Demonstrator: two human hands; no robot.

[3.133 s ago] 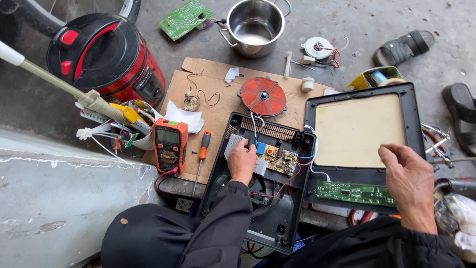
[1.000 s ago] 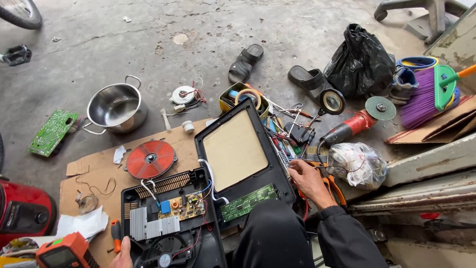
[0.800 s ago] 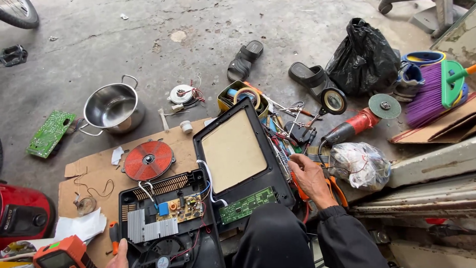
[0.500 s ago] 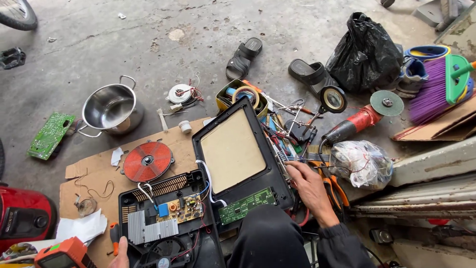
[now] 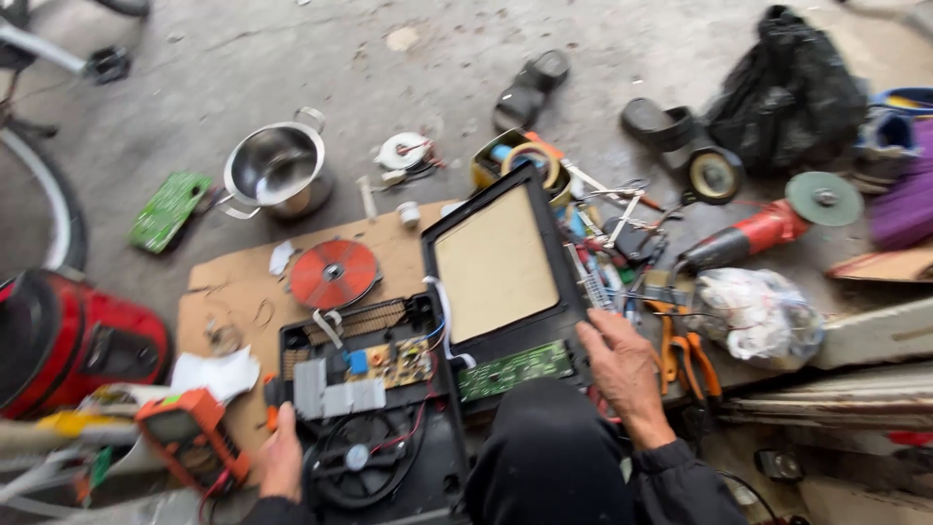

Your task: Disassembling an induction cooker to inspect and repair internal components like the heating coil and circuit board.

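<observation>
2 hands flat, grip loose: right hand (image 5: 622, 365) on upturned cooktop lid (image 5: 505, 277), long axis slanting away; left hand (image 5: 282, 467) beside base (image 5: 369, 418)

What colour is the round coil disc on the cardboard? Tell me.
Red-orange, with a pale hub: the coil disc shows clearly in the head view.

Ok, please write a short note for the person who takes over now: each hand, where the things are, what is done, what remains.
Left hand: rests at the left edge of the opened cooker base, holding nothing that shows.
Right hand: lies on the lower right corner of the lifted-off glass top panel, beside the orange pliers; grip unclear.
Done: casing open, fan and circuit board exposed, red coil disc out on the cardboard.
Left: coil and top panel not refitted.
Orange multimeter lies left of the base.
</observation>
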